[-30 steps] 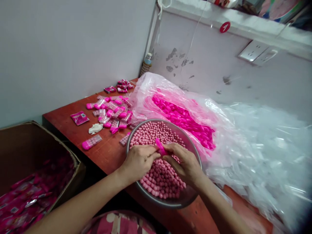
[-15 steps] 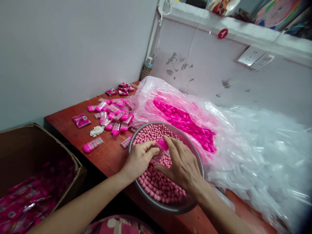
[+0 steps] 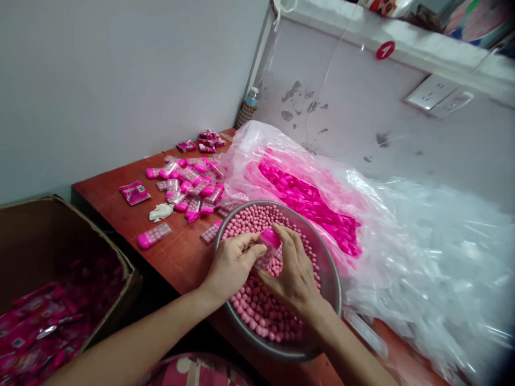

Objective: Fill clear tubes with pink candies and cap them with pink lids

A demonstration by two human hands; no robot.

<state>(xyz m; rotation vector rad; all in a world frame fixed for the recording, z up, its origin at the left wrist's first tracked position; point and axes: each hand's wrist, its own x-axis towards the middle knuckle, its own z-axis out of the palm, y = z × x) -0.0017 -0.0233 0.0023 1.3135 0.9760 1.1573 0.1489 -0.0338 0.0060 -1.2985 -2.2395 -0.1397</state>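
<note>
Over a metal bowl [image 3: 337, 289] of pink balls [image 3: 267, 324], my left hand [image 3: 233, 265] pinches a small clear container [image 3: 269, 244] with a bright pink cap. My right hand [image 3: 295, 271] has its fingertips on the cap's right side, its thumb lower down beside the clear part. Part of the container is hidden by the fingers. To the left of the bowl lies a pile of similar filled containers [image 3: 195, 187], clear with pink caps. A single filled container [image 3: 154, 236] lies apart near the table's left edge.
Behind the bowl, an open plastic bag [image 3: 249, 142] holds bright pink caps [image 3: 309, 203]. Clear plastic bags [image 3: 434, 268] cover the right side. Pink sachets [image 3: 134, 193] lie on the red table [image 3: 183, 262]. A cardboard box [image 3: 129, 276] of sachets stands at left; a bottle [image 3: 247, 107] sits in the corner.
My right hand's fingers have drawn in closer around the capped container, and its thumb has moved nearer. My left hand keeps its pinch. The view has shifted slightly.
</note>
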